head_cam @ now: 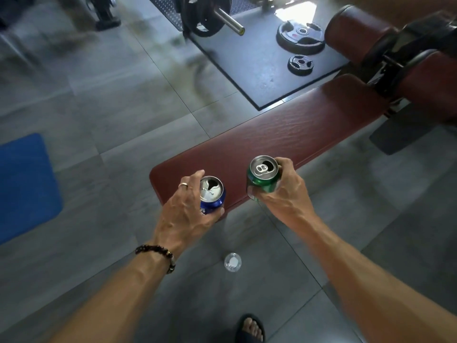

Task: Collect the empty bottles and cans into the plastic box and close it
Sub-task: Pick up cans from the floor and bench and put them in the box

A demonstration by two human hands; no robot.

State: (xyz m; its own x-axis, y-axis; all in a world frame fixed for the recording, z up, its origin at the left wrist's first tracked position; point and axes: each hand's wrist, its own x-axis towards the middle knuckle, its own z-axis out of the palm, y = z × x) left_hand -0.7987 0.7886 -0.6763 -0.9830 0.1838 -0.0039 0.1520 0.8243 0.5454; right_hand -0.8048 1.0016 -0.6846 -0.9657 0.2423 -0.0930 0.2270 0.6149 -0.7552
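My left hand (pixel 184 211) is wrapped around an opened blue can (pixel 212 194) at the near end of a dark red padded bench (pixel 284 142). An opened green can (pixel 263 175) is gripped from the side by my right hand (pixel 284 186), held upright just above the bench's near edge. Whether the blue can rests on the bench or is lifted off it I cannot tell. A clear plastic bottle (pixel 232 261) with a white cap stands on the floor between my forearms. The plastic box is not in view.
Grey tiled floor all around. A blue mat (pixel 24 186) lies at the left. Beyond the bench are a black rubber mat with two weight plates (pixel 300 37) and a loaded barbell (pixel 212 16). My sandalled foot (pixel 251 329) shows at the bottom.
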